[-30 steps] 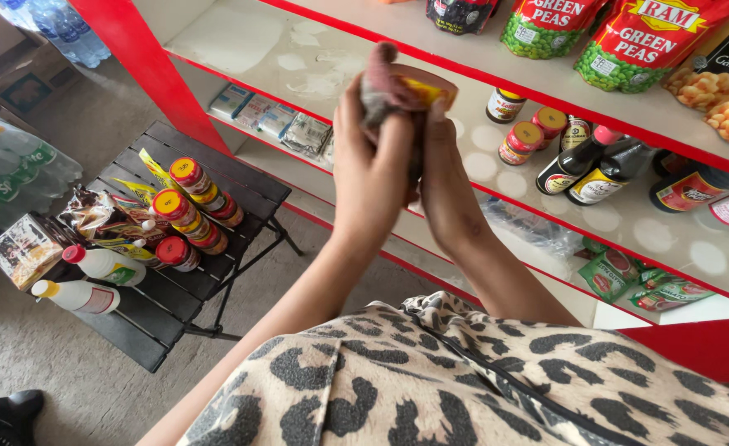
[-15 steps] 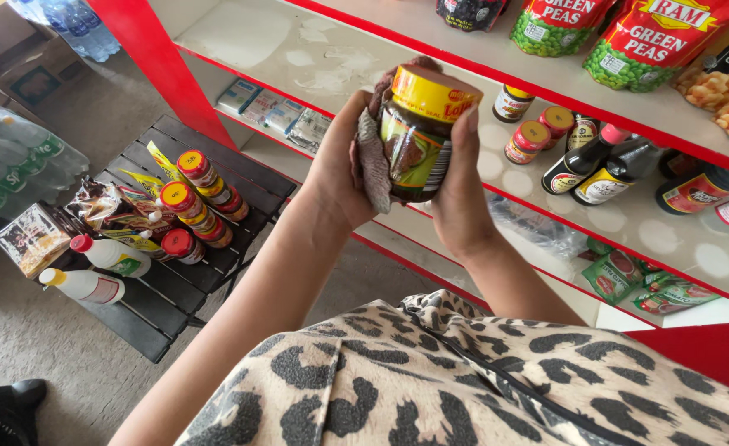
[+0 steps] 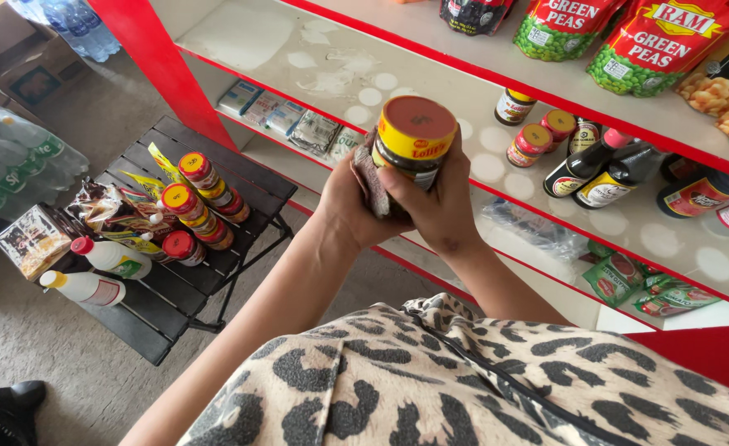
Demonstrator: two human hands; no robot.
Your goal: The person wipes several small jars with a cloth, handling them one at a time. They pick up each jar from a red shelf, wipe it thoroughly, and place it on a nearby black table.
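Both hands (image 3: pixel 397 202) clasped around one yellow-lidded jar (image 3: pixel 410 144), one cloth (image 3: pixel 363 173) under left palm

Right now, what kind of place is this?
Most likely a small grocery shop. Red-framed shelves hold bagged dried peas, dark sauce bottles and small jars. More jars and bottles sit on a black slatted folding table, and both hands hold a yellow-lidded jar.

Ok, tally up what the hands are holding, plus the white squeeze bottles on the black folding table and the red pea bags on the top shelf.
Yellow-lidded jar: 1
Cloth: 1
White squeeze bottles: 2
Red pea bags: 2
Total: 6
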